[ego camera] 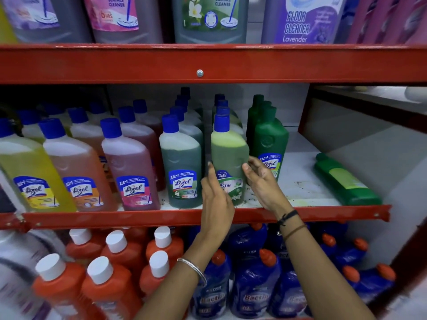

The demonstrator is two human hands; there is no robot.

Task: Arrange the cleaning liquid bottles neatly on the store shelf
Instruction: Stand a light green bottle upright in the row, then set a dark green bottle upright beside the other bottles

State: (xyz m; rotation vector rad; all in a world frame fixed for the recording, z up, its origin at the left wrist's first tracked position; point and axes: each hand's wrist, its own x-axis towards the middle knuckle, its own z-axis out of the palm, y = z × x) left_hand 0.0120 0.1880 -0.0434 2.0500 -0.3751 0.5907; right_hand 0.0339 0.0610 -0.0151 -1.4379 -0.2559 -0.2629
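A light green bottle (227, 153) with a blue cap stands upright at the front of the middle shelf (307, 210). My left hand (216, 197) rests against its lower left side and my right hand (263, 183) touches its right side, fingers spread. To its left stands a dark green Lizol bottle (181, 165); to its right a solid green Lizol bottle (269, 144) heads a short row. A green bottle (344, 180) lies on its side at the shelf's right end.
Rows of pink, orange and yellow Lizol bottles (129, 167) fill the middle shelf's left. Orange bottles with white caps (108, 282) and blue Bactin bottles (254, 285) crowd the lower shelf. Large cleaner jugs (208, 19) stand on the top shelf above the red beam (198, 63).
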